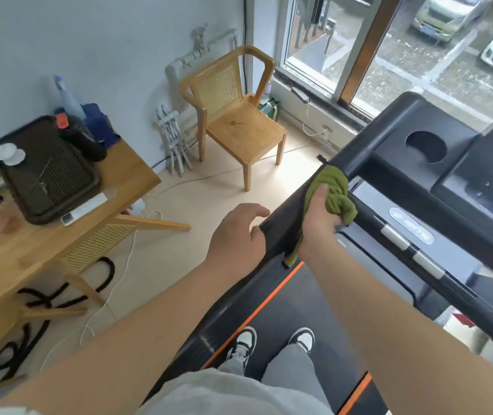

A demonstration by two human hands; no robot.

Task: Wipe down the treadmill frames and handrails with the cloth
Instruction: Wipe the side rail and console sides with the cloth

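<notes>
I stand on a black treadmill whose belt (293, 298) has orange side strips. My right hand (318, 218) grips a green cloth (336, 193) bunched over the left handrail (284, 223), close to where it meets the console (395, 145). A tail of the cloth hangs down below my wrist. My left hand (237, 236) rests on the same handrail just behind the cloth, thumb on the rail and fingers loosely spread. The horizontal front grip bar (418, 259) with silver sensor plates runs to the right.
A wooden chair (239, 121) stands by the window ahead on the left. A wooden table (59, 235) on the left carries a dark tea tray (47, 172), a kettle and a remote. Cables and a black hose lie on the floor beside the treadmill.
</notes>
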